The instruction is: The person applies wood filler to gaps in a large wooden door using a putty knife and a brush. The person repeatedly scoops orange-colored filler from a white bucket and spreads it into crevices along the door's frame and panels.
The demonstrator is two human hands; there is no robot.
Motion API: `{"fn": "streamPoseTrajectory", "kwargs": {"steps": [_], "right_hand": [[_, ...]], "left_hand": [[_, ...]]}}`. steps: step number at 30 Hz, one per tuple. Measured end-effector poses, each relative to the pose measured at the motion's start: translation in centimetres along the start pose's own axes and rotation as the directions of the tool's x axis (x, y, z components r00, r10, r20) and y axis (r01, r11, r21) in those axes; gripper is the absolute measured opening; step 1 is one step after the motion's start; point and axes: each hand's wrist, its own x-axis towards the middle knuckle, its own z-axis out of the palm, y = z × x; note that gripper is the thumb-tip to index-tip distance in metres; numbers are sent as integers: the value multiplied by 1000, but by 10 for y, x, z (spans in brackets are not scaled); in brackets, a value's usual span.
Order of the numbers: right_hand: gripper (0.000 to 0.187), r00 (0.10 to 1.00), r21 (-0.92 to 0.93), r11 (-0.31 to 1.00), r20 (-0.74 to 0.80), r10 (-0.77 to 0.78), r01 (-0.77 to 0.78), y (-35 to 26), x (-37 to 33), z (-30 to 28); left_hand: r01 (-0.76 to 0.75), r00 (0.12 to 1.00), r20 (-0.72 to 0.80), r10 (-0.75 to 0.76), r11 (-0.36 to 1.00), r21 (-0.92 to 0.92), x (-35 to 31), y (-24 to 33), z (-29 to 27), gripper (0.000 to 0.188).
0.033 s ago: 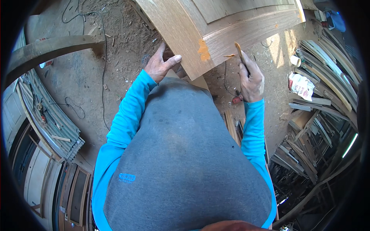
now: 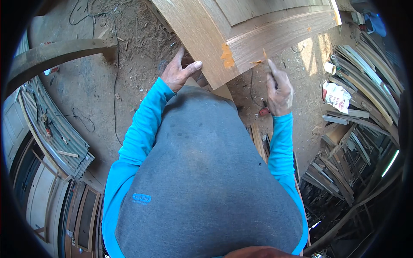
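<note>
A panelled wooden door [image 2: 198, 36] reaches in from the top, its near corner pointing toward me. My left hand [image 2: 175, 76] grips its left edge, thumb on the upper side and fingers partly hidden underneath. In my right hand [image 2: 281, 93] is a thin putty knife [image 2: 265, 54], its tip orange with filler and most of it hidden by the fingers. The blade is just right of the door's near edge; whether it touches the wood I cannot tell. An orange filler patch [image 2: 226, 56] covers the corner joint, and a smaller filler smear [image 2: 257, 62] lies along the near edge.
A curved wooden piece [image 2: 60, 53] juts in at left. Dark cable [image 2: 115, 77] crosses the dusty floor. Stacked boards [image 2: 365, 81] fill the right side, beside a white bag [image 2: 337, 97] and a cup [image 2: 330, 68]. Grey corrugated sheets [image 2: 60, 142] lie at left.
My right hand has shifted slightly left, and the putty knife has turned, showing a narrower, shorter length. The left hand and the door have stayed in place.
</note>
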Motion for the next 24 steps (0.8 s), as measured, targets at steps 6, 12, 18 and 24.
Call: {"fn": "streamPoseTrajectory", "kwargs": {"steps": [6,12,18,24], "right_hand": [[68,993,114,992,-105,-50,62,26,-43,71],[62,972,18,1000,235,-11,6,97,-113,106],[28,959,300,920,-44,279,-254,52,-116,63],[25,958,309,924,-103,269,-226,31,-61,48]], "left_hand": [[104,993,65,-97,989,-107,-1,16,1,104],[166,980,126,-154,982,-90,-3,20,-4,102],[242,969,94,-230,959,-149,-7,31,4,105],[253,967,22,-252,963,-95,-10,32,7,103]]}}
